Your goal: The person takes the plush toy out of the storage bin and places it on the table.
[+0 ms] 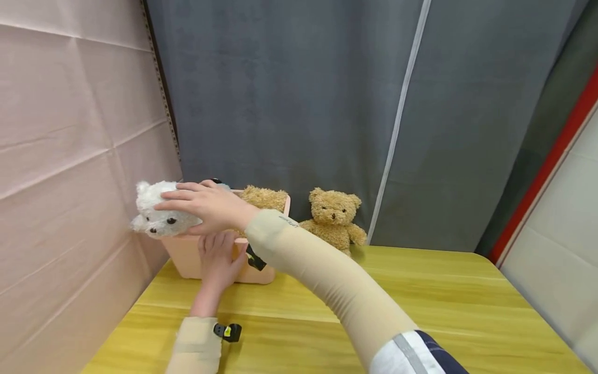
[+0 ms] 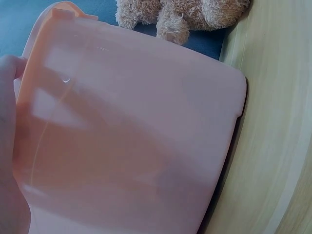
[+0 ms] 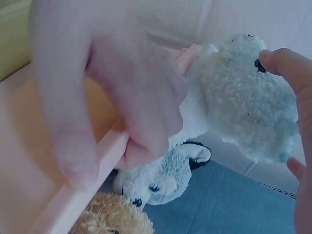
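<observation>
The pink bin (image 1: 187, 259) stands on the yellow table (image 1: 420, 306), at its far left corner against the pale wall (image 1: 60, 156) and the grey curtain (image 1: 289, 93). The right hand (image 1: 205, 206) reaches across from the right and grips the white bear (image 1: 156, 218) by the head, fingers spread over the top and thumb beneath; the bear hangs at the bin's left rim, face turned out toward the wall. In the right wrist view the fingers (image 3: 112, 97) curl round the white bear (image 3: 243, 102) right at the bin's rim (image 3: 97, 161). Below it, inside the bin, lie a grey-white plush (image 3: 161, 178) and a tan plush (image 3: 112, 219). The left hand (image 1: 217, 262) lies flat against the bin's near wall, just under the right hand, fingers straight and pointing up, holding nothing. The left wrist view shows that wall (image 2: 136, 136) filling the picture, with the hand (image 2: 9, 146) at its left edge. A tan plush (image 1: 263, 198) sticks up out of the bin on its right side. Just right of the bin, a brown teddy (image 1: 333, 218) sits upright on the table against the curtain, apart from both hands. The right forearm (image 1: 322, 275) crosses in front of the bin's right end.
</observation>
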`<state>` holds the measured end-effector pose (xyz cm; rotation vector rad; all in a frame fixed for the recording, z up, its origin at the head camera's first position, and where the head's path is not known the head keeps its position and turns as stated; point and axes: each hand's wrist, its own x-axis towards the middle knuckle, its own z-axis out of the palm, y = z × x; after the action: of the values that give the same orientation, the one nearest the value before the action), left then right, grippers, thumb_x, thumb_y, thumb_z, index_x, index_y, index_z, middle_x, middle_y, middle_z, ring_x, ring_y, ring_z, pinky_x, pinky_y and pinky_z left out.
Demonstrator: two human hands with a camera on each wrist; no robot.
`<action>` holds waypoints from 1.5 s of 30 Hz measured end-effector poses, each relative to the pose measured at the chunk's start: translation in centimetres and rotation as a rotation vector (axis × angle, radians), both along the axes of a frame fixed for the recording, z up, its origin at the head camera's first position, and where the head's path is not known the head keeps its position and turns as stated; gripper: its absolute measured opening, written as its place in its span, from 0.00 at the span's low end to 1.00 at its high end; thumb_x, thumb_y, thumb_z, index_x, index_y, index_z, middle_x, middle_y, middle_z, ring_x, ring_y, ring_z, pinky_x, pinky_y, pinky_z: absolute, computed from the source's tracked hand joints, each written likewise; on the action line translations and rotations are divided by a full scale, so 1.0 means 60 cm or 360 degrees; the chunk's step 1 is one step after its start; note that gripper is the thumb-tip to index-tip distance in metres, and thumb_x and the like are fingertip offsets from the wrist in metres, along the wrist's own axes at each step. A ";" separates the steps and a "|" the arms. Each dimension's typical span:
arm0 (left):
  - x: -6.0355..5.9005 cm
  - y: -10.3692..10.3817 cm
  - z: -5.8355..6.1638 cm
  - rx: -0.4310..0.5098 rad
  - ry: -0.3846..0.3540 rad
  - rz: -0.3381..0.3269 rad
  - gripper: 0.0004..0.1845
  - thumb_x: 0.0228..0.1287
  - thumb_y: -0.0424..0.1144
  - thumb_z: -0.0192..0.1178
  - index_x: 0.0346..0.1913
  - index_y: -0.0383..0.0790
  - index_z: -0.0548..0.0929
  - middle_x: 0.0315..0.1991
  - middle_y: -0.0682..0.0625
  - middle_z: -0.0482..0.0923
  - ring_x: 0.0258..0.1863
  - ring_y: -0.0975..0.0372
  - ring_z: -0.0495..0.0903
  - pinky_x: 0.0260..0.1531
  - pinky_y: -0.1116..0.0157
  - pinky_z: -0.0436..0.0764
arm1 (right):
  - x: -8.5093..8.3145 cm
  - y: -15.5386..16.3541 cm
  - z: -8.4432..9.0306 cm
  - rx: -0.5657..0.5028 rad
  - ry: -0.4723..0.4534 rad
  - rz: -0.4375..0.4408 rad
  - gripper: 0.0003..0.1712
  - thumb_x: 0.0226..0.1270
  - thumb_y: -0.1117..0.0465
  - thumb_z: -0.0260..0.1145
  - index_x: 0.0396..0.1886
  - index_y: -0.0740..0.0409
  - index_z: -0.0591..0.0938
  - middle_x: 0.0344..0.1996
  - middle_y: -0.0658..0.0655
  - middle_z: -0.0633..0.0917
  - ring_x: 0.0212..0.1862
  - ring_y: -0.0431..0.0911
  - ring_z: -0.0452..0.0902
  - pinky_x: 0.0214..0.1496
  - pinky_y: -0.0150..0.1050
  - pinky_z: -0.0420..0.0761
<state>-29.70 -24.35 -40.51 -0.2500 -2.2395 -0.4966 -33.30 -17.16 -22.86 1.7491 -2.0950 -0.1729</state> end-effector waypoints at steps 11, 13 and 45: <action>-0.005 0.001 0.007 -0.0005 -0.0080 0.0037 0.18 0.56 0.39 0.58 0.50 0.40 0.76 0.64 0.41 0.66 0.68 0.44 0.53 0.65 0.41 0.40 | -0.015 -0.010 -0.011 -0.0060 -0.0158 -0.0395 0.53 0.52 0.23 0.59 0.75 0.24 0.47 0.75 0.42 0.49 0.74 0.43 0.46 0.67 0.48 0.59; -0.007 0.000 0.012 -0.0010 -0.0058 0.0032 0.14 0.56 0.40 0.58 0.46 0.39 0.76 0.59 0.40 0.69 0.63 0.44 0.57 0.65 0.42 0.41 | -0.022 -0.009 -0.011 -0.0086 -0.0218 -0.0491 0.56 0.51 0.23 0.60 0.76 0.25 0.45 0.75 0.42 0.49 0.73 0.44 0.49 0.67 0.48 0.60; 0.002 0.003 0.005 0.0010 -0.0032 0.0044 0.26 0.65 0.43 0.52 0.63 0.33 0.71 0.61 0.37 0.68 0.59 0.40 0.60 0.63 0.40 0.42 | -0.010 -0.061 -0.038 -0.0525 -0.0656 -0.1169 0.54 0.50 0.25 0.63 0.75 0.27 0.51 0.65 0.46 0.65 0.62 0.43 0.65 0.55 0.50 0.73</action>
<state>-29.57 -24.14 -40.24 -0.2114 -2.2577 -0.4937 -33.89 -20.81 -25.15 0.8149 -2.7836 0.3431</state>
